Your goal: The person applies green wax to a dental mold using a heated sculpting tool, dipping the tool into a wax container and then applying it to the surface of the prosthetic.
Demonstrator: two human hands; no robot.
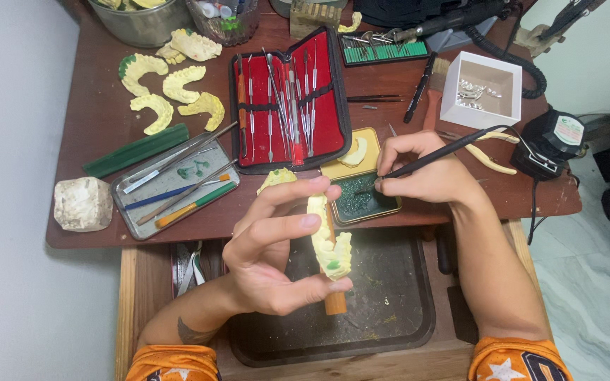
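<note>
My left hand holds a pale yellow dental cast upright between thumb and fingers, with a spot of green wax on its lower end. Behind it a wooden peg sticks out from the bench edge. My right hand grips a thin black corded wax tool like a pen. Its tip reaches the small gold tin of green wax on the bench.
An open red instrument case lies behind the tin. Several yellow casts and a metal tray of tools sit to the left. A white box, a black power unit and a dark catch drawer are nearby.
</note>
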